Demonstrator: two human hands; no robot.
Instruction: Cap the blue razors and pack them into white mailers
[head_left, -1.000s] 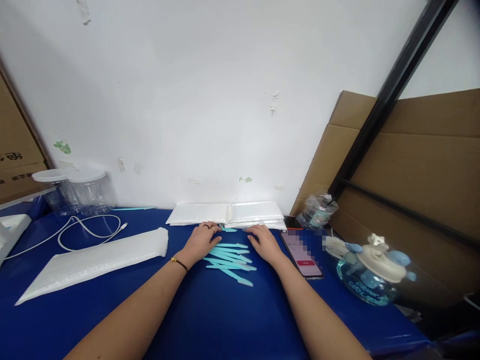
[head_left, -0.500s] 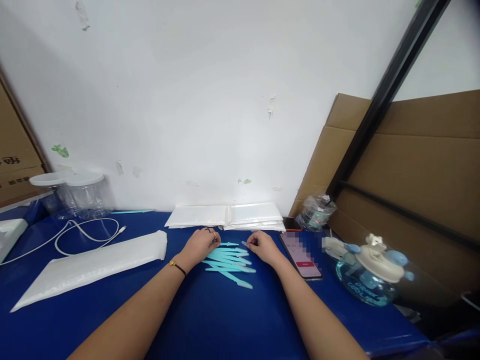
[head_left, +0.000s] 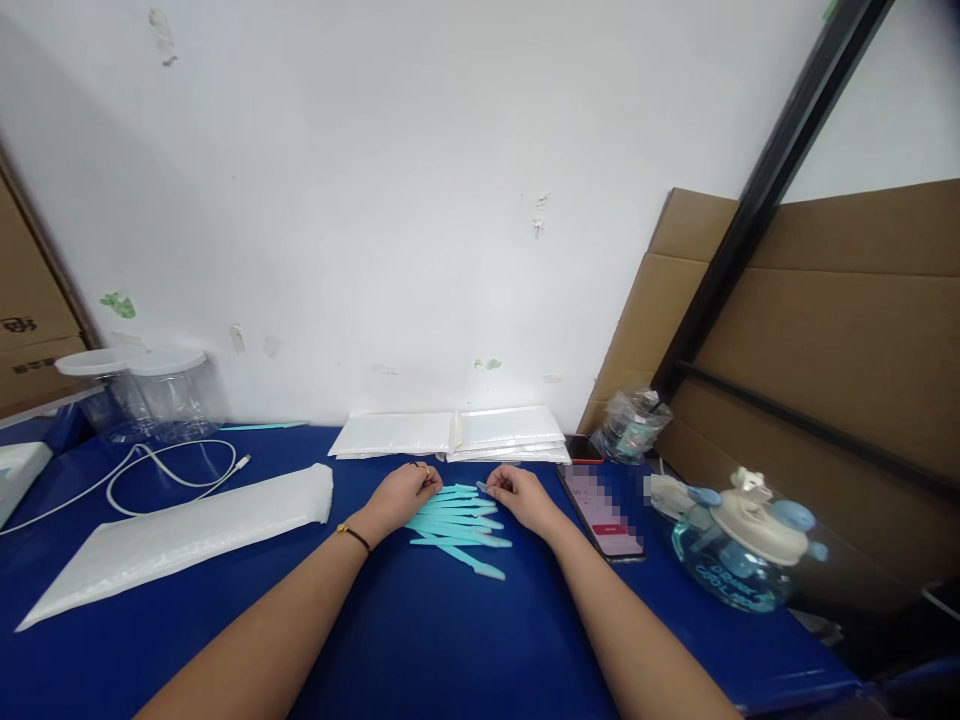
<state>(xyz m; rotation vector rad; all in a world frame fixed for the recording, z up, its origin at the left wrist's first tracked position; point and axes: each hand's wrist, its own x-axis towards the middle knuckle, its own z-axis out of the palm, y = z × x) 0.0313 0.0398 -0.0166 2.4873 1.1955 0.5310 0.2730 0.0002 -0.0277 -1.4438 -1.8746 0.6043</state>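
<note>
Several teal eyebrow razors (head_left: 454, 525) lie in a loose, overlapping row on the blue tabletop, the nearest one slanting across the others. My left hand (head_left: 405, 493) is closed, thumb and fingertips pinching the handle end of the farthest razor (head_left: 461, 489). On the other side, my right hand (head_left: 523, 497) pinches a small translucent cap (head_left: 481, 487) between thumb and finger. The cap is at the blade end of that razor; whether it is around the blade or only beside it, I cannot tell.
White padded mailers (head_left: 397, 434) lie stacked by the wall, and another mailer (head_left: 187, 540) lies at left near a white cable (head_left: 120, 480). At right are a phone (head_left: 604, 515), a second phone (head_left: 583, 448) and a water bottle (head_left: 739, 555). Clear jars (head_left: 176, 400) stand back left.
My right hand has moved slightly left with the translucent cap, closing the gap to the farthest razor. My left hand stays at the razor's handle end.
</note>
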